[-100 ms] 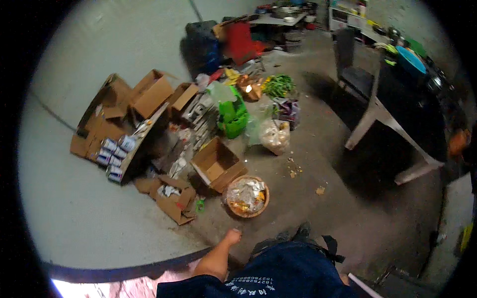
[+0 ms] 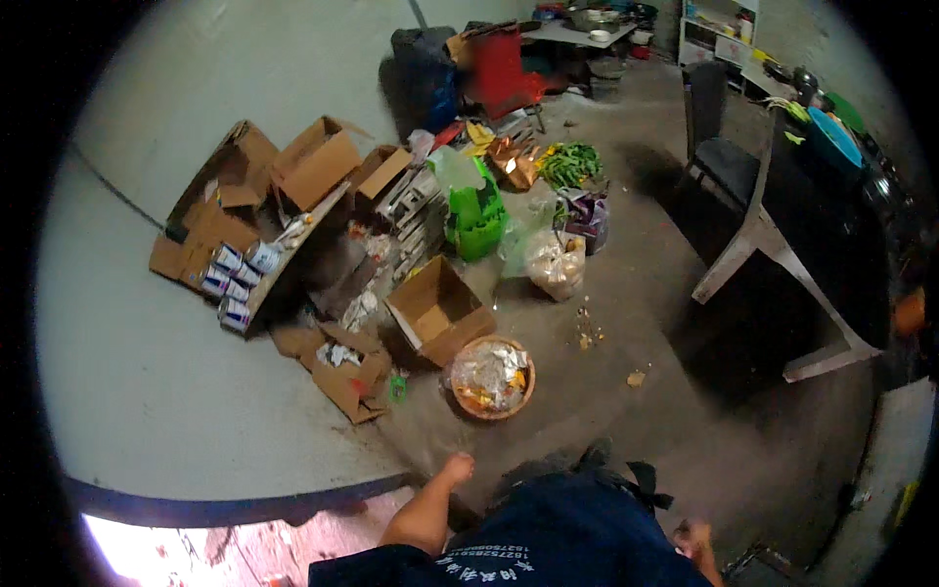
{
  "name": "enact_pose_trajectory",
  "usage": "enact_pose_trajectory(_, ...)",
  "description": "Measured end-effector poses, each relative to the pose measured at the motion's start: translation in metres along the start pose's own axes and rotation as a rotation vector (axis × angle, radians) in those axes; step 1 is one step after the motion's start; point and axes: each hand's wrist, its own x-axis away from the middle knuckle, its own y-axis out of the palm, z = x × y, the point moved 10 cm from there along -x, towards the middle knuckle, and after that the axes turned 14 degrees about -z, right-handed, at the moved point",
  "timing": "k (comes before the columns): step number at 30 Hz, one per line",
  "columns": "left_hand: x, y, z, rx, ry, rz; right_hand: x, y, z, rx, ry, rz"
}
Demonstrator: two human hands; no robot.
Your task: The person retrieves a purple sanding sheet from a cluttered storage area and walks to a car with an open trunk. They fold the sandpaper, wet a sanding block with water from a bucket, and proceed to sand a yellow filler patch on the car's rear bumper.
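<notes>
My left hand (image 2: 457, 469) hangs low in front of my dark shirt, its fingers curled closed with nothing visible in them. Beyond it on the floor stands a round trash basket (image 2: 529, 395), lined with clear plastic and full of crumpled wrappers. At the lower right my right hand (image 2: 693, 537) shows beside my shirt, small and loosely curled, and I see no object in it. Neither hand touches anything around it. Against the basket's far side leans an open cardboard box (image 2: 455, 338).
Flattened cardboard (image 2: 342, 386) lies left of the basket. Paint-like cans (image 2: 233, 314) and boxes (image 2: 318, 166) sit on a shelf by the wall. Farther off are a green bag (image 2: 474, 220), a clear bag (image 2: 556, 266) and leafy greens (image 2: 570, 166). A black-topped table (image 2: 831, 225) and chair (image 2: 724, 161) stand right.
My right hand has come into view at the lower right. The room has shifted a little up and to the right in the picture. My left hand stays closed in nearly the same spot.
</notes>
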Motion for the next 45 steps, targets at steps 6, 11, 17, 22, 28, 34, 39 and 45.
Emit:
enact_pose_trajectory(6, 0.054, 0.046, -0.027, 0.394, 0.074, 0.136, -0.114, -0.189, 0.021, -1.232, 0.076, 0.239)
enact_pose_trajectory(11, 0.039, 0.064, -0.047, 0.685, 0.043, 0.094, -0.230, -0.269, -0.086, -0.925, -0.163, 0.160)
enact_pose_trajectory(17, -0.012, 0.021, -0.052, 0.485, 0.166, 0.032, -0.293, -0.257, -0.223, -0.209, -0.146, -0.166)
enact_pose_trajectory(22, -0.058, -0.042, 0.018, 0.170, 0.234, 0.144, -0.314, -0.260, -0.193, -0.068, -0.024, -0.412)
enact_pose_trajectory(28, -0.055, -0.075, 0.148, 0.626, 0.288, 0.253, -0.369, -0.254, -0.136, -0.080, -0.008, -0.483)
enact_pose_trajectory(34, -0.116, -0.072, 0.145, 0.320, 0.029, 0.218, -0.483, -0.263, -0.117, 0.326, -0.403, -0.543)
enact_pose_trajectory(39, -0.125, -0.099, 0.106, 0.019, -0.058, 0.300, -0.588, -0.317, -0.211, -0.542, 0.148, -0.720)
enact_pose_trajectory(45, -0.111, -0.117, 0.234, 0.703, 0.062, 0.495, -0.739, -0.474, -0.321, 0.286, -0.580, -0.543)
